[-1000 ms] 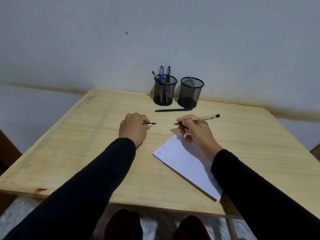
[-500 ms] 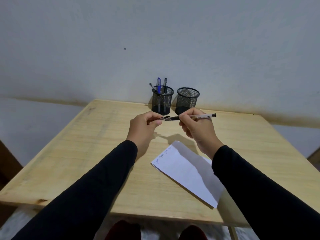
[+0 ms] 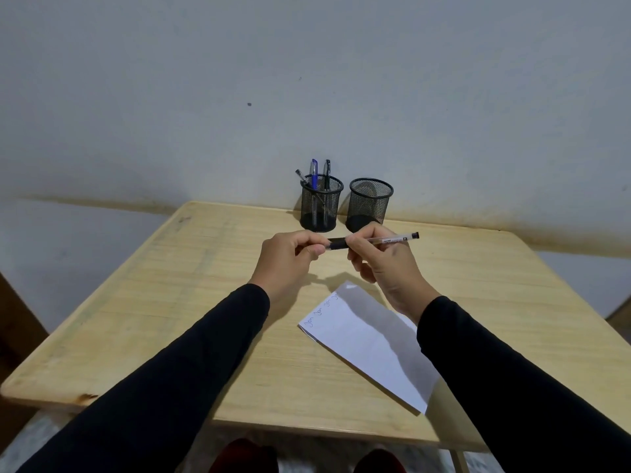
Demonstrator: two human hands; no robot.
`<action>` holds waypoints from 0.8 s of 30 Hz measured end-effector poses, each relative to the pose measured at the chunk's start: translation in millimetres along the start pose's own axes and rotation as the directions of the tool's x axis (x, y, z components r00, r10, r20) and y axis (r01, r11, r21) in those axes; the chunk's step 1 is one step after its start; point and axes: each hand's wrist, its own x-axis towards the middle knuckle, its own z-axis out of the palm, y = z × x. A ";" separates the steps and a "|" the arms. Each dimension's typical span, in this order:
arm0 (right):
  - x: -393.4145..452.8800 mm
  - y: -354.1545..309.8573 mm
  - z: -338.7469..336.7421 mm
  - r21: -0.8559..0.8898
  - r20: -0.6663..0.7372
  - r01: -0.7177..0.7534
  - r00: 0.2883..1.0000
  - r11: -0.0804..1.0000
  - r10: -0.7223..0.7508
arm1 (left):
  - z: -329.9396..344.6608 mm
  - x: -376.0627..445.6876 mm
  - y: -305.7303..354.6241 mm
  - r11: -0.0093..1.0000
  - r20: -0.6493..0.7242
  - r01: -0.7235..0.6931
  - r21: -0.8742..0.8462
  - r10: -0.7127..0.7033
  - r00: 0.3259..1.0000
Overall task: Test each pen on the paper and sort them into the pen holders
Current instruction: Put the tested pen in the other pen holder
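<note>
Above the table, my right hand (image 3: pixel 382 264) grips a clear pen (image 3: pixel 389 239) with a black grip, held level. My left hand (image 3: pixel 286 257) pinches the black cap (image 3: pixel 336 243) at the pen's tip end, and the two hands meet there. Below them lies a white paper (image 3: pixel 362 336) with blue scribbles along its upper left edge. At the back of the table stand two black mesh pen holders. The left holder (image 3: pixel 321 203) has three pens (image 3: pixel 314 172) in it. No pens show in the right holder (image 3: pixel 370 203).
The wooden table (image 3: pixel 170 302) stands against a pale wall (image 3: pixel 307 80). The paper's near corner lies close to the table's front edge. My knees show under the front edge.
Both hands have risen off the paper and come together. The cap in my left hand now meets the tip of the pen in my right hand. The camera has tilted up.
</note>
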 end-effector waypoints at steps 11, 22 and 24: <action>-2.8 -10.4 -15.6 0.183 0.184 -0.051 0.983 0.982 0.017 | -18.6 24.6 7.2 0.640 -0.007 0.170 -0.750 -0.264 0.965; 50.5 -32.7 -39.2 -0.223 -0.088 0.001 0.996 0.975 -0.021 | 42.7 79.9 52.9 0.802 0.001 0.064 -0.593 -0.079 0.997; 67.8 -37.8 -53.4 -0.252 -0.172 0.012 0.983 0.968 -0.057 | 58.0 95.2 54.5 0.856 -0.028 0.059 -0.514 -0.085 0.996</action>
